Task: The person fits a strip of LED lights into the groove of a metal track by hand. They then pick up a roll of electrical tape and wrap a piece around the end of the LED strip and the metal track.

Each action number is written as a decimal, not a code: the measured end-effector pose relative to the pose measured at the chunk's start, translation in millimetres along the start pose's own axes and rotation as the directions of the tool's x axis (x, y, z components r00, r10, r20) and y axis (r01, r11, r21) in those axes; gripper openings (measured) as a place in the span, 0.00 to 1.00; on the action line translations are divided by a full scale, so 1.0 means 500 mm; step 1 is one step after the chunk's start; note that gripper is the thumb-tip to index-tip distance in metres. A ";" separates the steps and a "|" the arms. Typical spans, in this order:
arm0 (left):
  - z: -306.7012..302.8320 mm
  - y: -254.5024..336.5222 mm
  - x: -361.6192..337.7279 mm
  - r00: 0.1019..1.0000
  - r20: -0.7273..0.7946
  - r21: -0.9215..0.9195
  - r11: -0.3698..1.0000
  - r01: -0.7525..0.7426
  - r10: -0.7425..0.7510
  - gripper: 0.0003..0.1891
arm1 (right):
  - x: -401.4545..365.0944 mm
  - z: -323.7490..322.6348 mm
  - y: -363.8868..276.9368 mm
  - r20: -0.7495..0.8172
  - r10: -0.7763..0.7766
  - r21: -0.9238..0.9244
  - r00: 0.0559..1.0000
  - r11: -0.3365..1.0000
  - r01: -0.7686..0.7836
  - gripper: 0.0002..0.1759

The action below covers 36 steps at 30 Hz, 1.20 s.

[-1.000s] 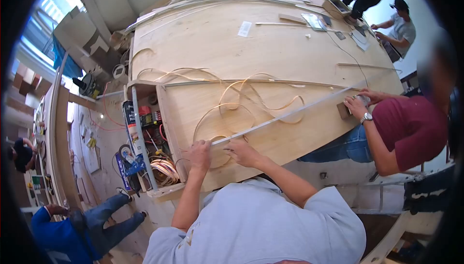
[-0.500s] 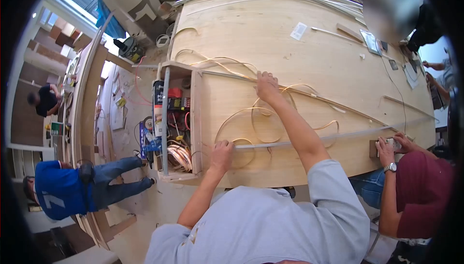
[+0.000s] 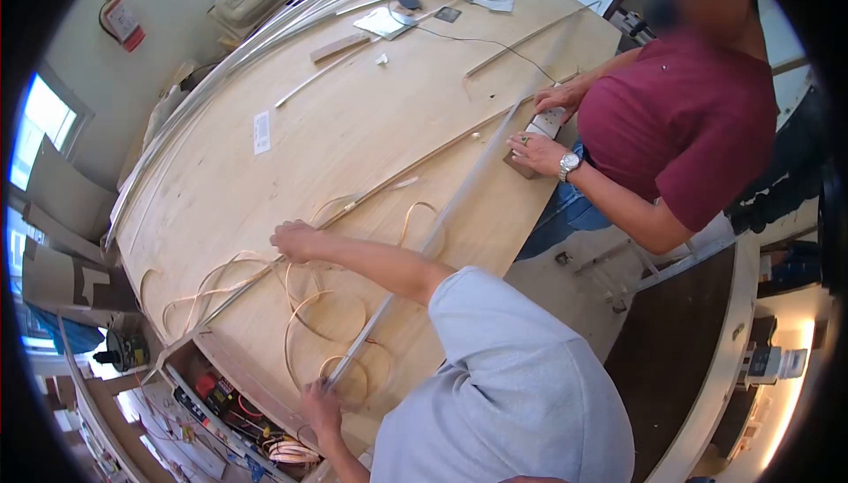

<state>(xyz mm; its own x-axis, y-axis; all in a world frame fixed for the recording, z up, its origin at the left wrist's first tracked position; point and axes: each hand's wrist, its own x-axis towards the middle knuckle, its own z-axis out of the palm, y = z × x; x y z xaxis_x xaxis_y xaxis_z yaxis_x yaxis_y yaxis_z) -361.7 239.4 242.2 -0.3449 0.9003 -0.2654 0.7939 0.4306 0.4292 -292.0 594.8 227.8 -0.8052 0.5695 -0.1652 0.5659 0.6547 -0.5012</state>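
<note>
Head view on my monitor: the left hand [image 3: 320,405] is closed on the near end of a grey strip [image 3: 468,184], which runs away from it beneath the right arm. The right hand [image 3: 296,242] reaches out well beyond the left, fingers curled down at a wood strip [image 3: 406,172] that lies on the tabletop [image 3: 194,182] and extends to both sides of that hand. I cannot tell whether those fingers grip it or only rest on it. Between the two hands I see thin loops [image 3: 288,342], one of them just beside the left hand. Left of the left hand sits a tool box [image 3: 252,381] with a cable coil [image 3: 293,453] inside. Farther out from the right hand, a white card [image 3: 261,133] lies flat. Well to the right of both hands, a co-worker [image 3: 676,121] in maroon has one hand [image 3: 537,154] on a block [image 3: 523,167], near the far ends of both strips.
</note>
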 end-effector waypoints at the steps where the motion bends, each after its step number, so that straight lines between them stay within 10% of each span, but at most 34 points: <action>1: -0.007 -0.001 0.002 1.000 0.023 -0.002 1.000 0.004 -0.004 0.12 | -0.015 -0.011 0.021 0.032 -0.005 -0.038 0.999 0.999 0.007 0.16; 7: -0.023 0.008 0.037 0.995 0.100 -0.076 0.997 0.030 -0.023 0.11 | -0.089 -0.040 0.117 0.059 0.039 -0.127 0.997 0.991 -0.032 0.18; 15: -0.018 0.025 0.068 0.995 -0.090 -0.115 0.993 0.030 -0.040 0.09 | -0.049 -0.105 0.310 -0.422 0.235 0.006 0.876 0.967 -0.256 0.12; 19: 0.002 0.013 0.067 0.985 -0.168 -0.123 0.992 0.008 -0.029 0.09 | -0.111 -0.201 0.561 -0.573 0.654 0.314 0.495 0.733 -0.604 0.13; 27: 0.013 0.063 0.074 0.966 -0.247 -0.127 0.991 0.046 -0.077 0.09 | -0.312 -0.282 0.765 -0.433 0.892 0.344 0.128 0.295 -0.891 0.22; 36: 0.013 0.094 0.114 0.971 -0.239 -0.150 0.989 -0.011 -0.025 0.09 | -0.293 -0.278 0.794 -0.564 0.766 0.211 0.309 0.495 -0.843 0.17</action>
<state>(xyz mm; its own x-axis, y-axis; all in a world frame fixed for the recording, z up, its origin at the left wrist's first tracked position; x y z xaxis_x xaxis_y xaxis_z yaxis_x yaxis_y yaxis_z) -340.6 310.7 241.5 -0.4744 0.8781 -0.0620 0.7138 0.4250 0.5566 75.2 840.4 170.8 0.2846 0.9576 0.0440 0.9216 -0.2607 -0.2877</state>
